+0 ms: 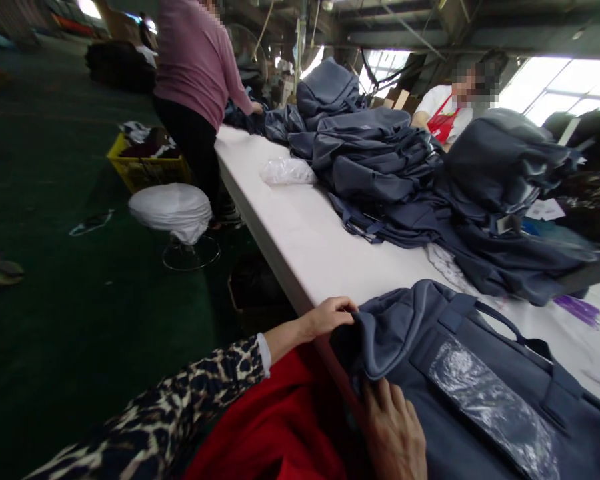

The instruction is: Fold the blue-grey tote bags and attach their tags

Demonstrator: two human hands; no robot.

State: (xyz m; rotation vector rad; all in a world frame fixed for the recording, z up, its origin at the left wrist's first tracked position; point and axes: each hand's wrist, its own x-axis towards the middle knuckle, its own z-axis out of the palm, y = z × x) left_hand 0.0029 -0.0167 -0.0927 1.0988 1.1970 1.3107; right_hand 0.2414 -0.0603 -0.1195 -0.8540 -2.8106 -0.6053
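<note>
Navy handled bag (430,413) is pinched at its edge by left hand (331,317), presumably to steady it; right hand (396,427) is tucked against the bag's fold (grip hidden, cannot tell).

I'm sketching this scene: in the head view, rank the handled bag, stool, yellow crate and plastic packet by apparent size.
1. Bag, enlarged by nearness
2. Stool and yellow crate: too alike to rank
3. Plastic packet
</note>
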